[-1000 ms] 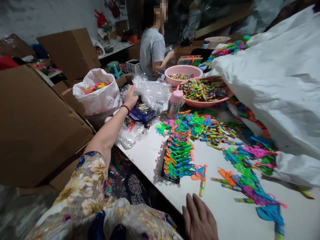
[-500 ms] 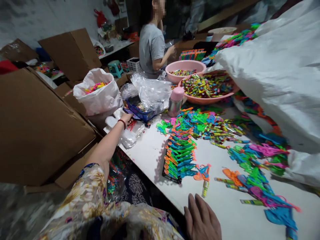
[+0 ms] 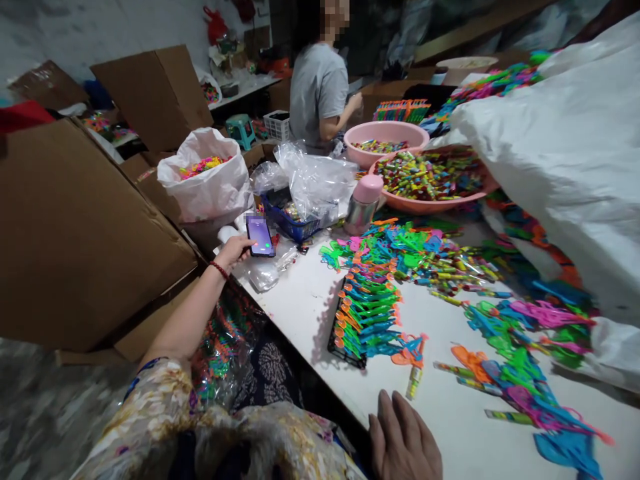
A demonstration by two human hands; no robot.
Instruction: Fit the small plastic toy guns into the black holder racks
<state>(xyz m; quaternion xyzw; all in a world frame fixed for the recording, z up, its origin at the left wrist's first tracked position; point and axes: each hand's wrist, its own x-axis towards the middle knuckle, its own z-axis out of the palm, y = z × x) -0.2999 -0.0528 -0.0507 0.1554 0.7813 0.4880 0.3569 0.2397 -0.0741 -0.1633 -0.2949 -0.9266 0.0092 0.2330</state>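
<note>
My left hand (image 3: 235,253), with a dark red bead bracelet at the wrist, is closed on the lower left side of a smartphone (image 3: 261,235). The phone's lit purple screen faces me, over clear plastic bags (image 3: 270,270) on the table. My right hand (image 3: 404,440) lies flat at the near table edge, fingers stretched out and holding nothing. Just beyond it are an orange and blue plastic toy piece (image 3: 411,350) and a small yellow-wrapped tube (image 3: 414,382). A black rack (image 3: 347,359) carries a row of green, blue and orange plastic pieces (image 3: 373,313).
Behind the phone stand a blue basket (image 3: 299,230) and a pink-lidded flask (image 3: 364,200). Pink basins (image 3: 435,205) hold small wrapped tubes. A white sack (image 3: 565,147) rises at right, a cardboard box (image 3: 90,247) at left. Another person (image 3: 320,87) sits beyond.
My left hand has lifted the phone from beside the blue basket and drawn it slightly nearer, its lit screen now showing. My right hand rests in place. The view has shifted slightly left.
</note>
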